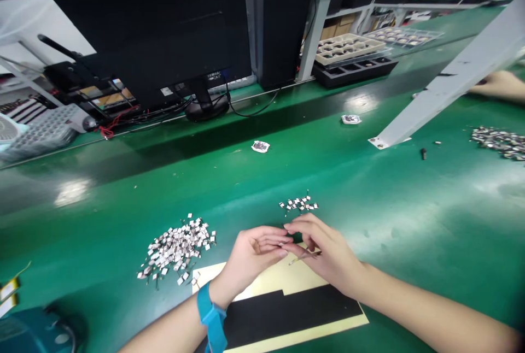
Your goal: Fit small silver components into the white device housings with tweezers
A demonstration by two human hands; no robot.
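Observation:
My left hand (pixel 252 252) and my right hand (pixel 322 249) meet fingertip to fingertip above a yellow and black sheet (pixel 283 309) on the green table. The fingers of both are pinched together on something tiny that I cannot make out. A thin pair of tweezers (pixel 304 256) lies under my right palm, gripped by that hand. A blue band (pixel 211 317) wraps my left wrist. A large heap of small silvery parts (pixel 178 246) lies left of my hands. A smaller cluster of the same parts (pixel 298 204) sits just beyond my fingertips.
A dark monitor (pixel 164 30) and a black computer case (pixel 283 19) stand at the back. Trays (pixel 348 49) lie at the back right. A white slanted beam (pixel 447 80) crosses the right side, with another person's hand (pixel 498 85) and a further parts pile (pixel 498 142) beyond it.

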